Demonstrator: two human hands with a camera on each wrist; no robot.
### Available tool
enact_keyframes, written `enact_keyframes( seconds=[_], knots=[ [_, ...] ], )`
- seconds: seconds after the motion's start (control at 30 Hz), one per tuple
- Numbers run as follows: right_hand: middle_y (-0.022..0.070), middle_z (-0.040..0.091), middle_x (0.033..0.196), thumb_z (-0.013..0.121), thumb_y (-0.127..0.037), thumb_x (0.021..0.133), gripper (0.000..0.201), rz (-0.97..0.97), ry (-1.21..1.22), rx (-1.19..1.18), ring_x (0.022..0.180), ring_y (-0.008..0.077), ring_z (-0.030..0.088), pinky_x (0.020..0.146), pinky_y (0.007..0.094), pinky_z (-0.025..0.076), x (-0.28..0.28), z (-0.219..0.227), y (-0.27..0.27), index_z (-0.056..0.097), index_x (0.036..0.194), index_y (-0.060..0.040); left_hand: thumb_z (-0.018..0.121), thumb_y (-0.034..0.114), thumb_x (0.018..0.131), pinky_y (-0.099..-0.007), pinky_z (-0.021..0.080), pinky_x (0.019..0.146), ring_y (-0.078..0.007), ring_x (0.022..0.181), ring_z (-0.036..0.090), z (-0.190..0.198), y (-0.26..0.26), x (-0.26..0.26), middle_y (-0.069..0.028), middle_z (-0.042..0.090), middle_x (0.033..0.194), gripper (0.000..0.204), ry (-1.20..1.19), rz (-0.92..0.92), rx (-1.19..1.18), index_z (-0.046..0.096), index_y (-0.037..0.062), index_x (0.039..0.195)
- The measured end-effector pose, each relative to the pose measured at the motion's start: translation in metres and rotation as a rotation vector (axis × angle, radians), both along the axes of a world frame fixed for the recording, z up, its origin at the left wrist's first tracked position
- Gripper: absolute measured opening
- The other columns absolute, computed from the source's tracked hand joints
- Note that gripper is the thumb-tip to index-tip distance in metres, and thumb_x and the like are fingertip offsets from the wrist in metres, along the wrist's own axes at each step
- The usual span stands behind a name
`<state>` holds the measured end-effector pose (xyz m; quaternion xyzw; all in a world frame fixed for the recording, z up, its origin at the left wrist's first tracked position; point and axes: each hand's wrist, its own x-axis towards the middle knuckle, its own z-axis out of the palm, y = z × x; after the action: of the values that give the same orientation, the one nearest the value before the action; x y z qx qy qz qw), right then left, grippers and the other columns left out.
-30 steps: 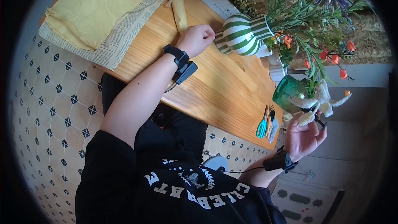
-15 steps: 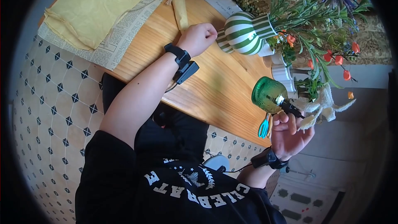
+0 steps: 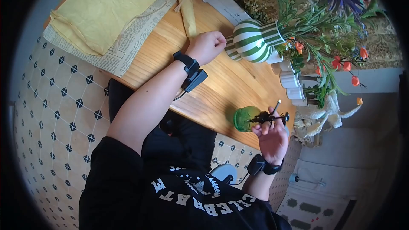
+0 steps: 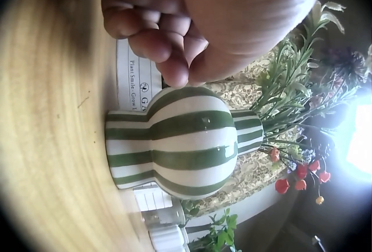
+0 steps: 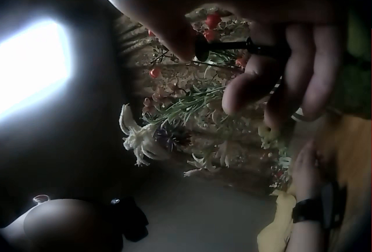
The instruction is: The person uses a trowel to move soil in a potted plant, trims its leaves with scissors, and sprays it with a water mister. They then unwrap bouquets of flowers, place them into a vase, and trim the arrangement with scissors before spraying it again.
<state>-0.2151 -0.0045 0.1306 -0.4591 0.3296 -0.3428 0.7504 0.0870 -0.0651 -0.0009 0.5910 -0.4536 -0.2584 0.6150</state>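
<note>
A green glass spray bottle [image 3: 246, 119] with a black pump top [image 3: 264, 118] is in my right hand [image 3: 272, 140], over the table's front edge. My fingers curl round its neck; in the right wrist view the thumb is at the black plunger [image 5: 224, 47]. My left hand [image 3: 206, 47] lies by the tabletop with its fingers loosely curled, holding nothing. Beside it stands a green-and-white striped vase [image 3: 251, 41] of flowers, and in the left wrist view the fingertips overlap the upper edge of the vase [image 4: 195, 141].
Yellow wrapping paper [image 3: 106, 12] lies on newspaper [image 3: 106, 57] at the left of the wooden table [image 3: 208, 96]. A long yellow paper roll [image 3: 185, 12] points toward my left hand. White pots [image 3: 290, 81] line the back, and a large white flower [image 3: 334, 113] stands near my right hand.
My right hand has brought the green spray bottle leftward and closer to the table's front edge. The bottle and hand now cover the blue-handled scissors. My left hand has stayed by the vase.
</note>
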Motion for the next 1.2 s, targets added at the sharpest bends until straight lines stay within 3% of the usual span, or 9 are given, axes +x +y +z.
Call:
enact_keyframes(
  seconds=[0.1,0.33,0.6,0.67,0.7,0.77,0.87,1.0,1.2],
  knots=[
    [0.0129,0.060,0.075,0.047,-0.010,0.092,0.049,0.004,0.137,-0.082,0.080,0.0295,0.063,0.084,0.0405,0.049,0.008,-0.009,-0.014,0.032,0.137,0.0039,0.061,0.014,0.088,-0.0262,0.046,0.059,-0.0111,0.061,0.057,0.000,0.001,0.000,-0.0043,0.063,0.068,0.015,0.016,0.002,-0.018,0.064,0.0012,0.095],
    [0.0109,0.064,0.080,0.047,-0.008,0.094,0.048,-0.004,0.112,-0.134,0.076,0.0228,0.065,0.077,0.0364,0.054,0.065,-0.015,-0.029,0.029,0.137,0.0038,0.058,0.011,0.092,-0.0214,0.046,0.061,-0.0077,0.066,0.056,-0.006,-0.005,0.002,-0.0019,0.062,0.074,0.016,0.154,-0.060,-0.145,0.062,-0.0022,0.100],
    [0.0157,0.068,0.092,0.042,-0.006,0.096,0.037,0.156,0.184,-0.232,0.063,0.0122,0.062,0.062,0.0213,0.050,0.111,-0.025,-0.027,0.036,0.133,-0.0021,0.060,0.005,0.089,-0.0198,0.045,0.064,-0.0054,0.070,0.054,0.088,0.072,-0.030,-0.0005,0.059,0.080,0.017,0.236,-0.218,-0.135,0.059,-0.0028,0.104],
    [0.0100,0.063,0.093,0.042,-0.001,0.095,0.032,0.184,0.154,-0.346,0.063,0.0097,0.058,0.060,0.0203,0.048,0.121,-0.033,-0.026,0.041,0.127,-0.0018,0.064,0.004,0.087,-0.0195,0.047,0.059,-0.0057,0.069,0.055,0.098,0.090,-0.041,-0.0019,0.057,0.078,0.020,0.289,-0.280,-0.092,0.058,-0.0044,0.103],
    [0.0076,0.061,0.093,0.042,0.001,0.094,0.032,0.182,0.162,-0.415,0.063,0.0087,0.057,0.059,0.0203,0.048,0.127,-0.040,-0.026,0.043,0.126,-0.0016,0.065,0.003,0.085,-0.0207,0.048,0.055,-0.0071,0.067,0.056,0.106,0.098,-0.041,-0.0036,0.055,0.080,0.023,0.103,-0.282,-0.005,0.057,-0.0054,0.105],
    [0.0038,0.057,0.093,0.042,0.003,0.093,0.029,0.204,0.115,-0.395,0.067,0.0067,0.053,0.058,0.0198,0.046,0.136,-0.044,-0.022,0.044,0.122,-0.0005,0.064,0.002,0.085,-0.0211,0.048,0.049,-0.0079,0.063,0.056,0.100,0.100,-0.047,-0.0045,0.054,0.081,0.023,0.210,-0.214,-0.010,0.056,-0.0060,0.105],
    [0.0011,0.057,0.088,0.042,0.002,0.093,0.026,0.264,0.051,-0.287,0.068,0.0060,0.052,0.059,0.0196,0.044,0.145,-0.042,-0.018,0.046,0.119,0.0003,0.063,-0.001,0.084,-0.0204,0.047,0.047,-0.0078,0.062,0.055,0.097,0.099,-0.040,-0.0037,0.052,0.080,0.023,0.135,-0.183,0.043,0.055,-0.0052,0.106],
    [-0.0004,0.055,0.082,0.045,0.000,0.093,0.016,0.301,0.156,-0.379,0.067,0.0057,0.052,0.061,0.0197,0.043,0.144,-0.049,-0.020,0.050,0.109,-0.0005,0.061,-0.006,0.082,-0.0228,0.047,0.046,-0.0072,0.061,0.056,0.110,0.101,-0.038,-0.0038,0.052,0.078,0.021,-0.124,-0.150,0.191,0.056,-0.0039,0.103],
    [0.0009,0.056,0.083,0.048,-0.002,0.092,0.011,0.328,0.106,-0.396,0.071,0.0069,0.055,0.063,0.0222,0.046,0.140,-0.043,-0.017,0.053,0.103,-0.0013,0.061,-0.005,0.081,-0.0271,0.046,0.049,-0.0124,0.057,0.059,0.101,0.104,-0.037,-0.0082,0.055,0.080,0.017,-0.430,-0.054,0.166,0.055,-0.0050,0.097]
  ],
)
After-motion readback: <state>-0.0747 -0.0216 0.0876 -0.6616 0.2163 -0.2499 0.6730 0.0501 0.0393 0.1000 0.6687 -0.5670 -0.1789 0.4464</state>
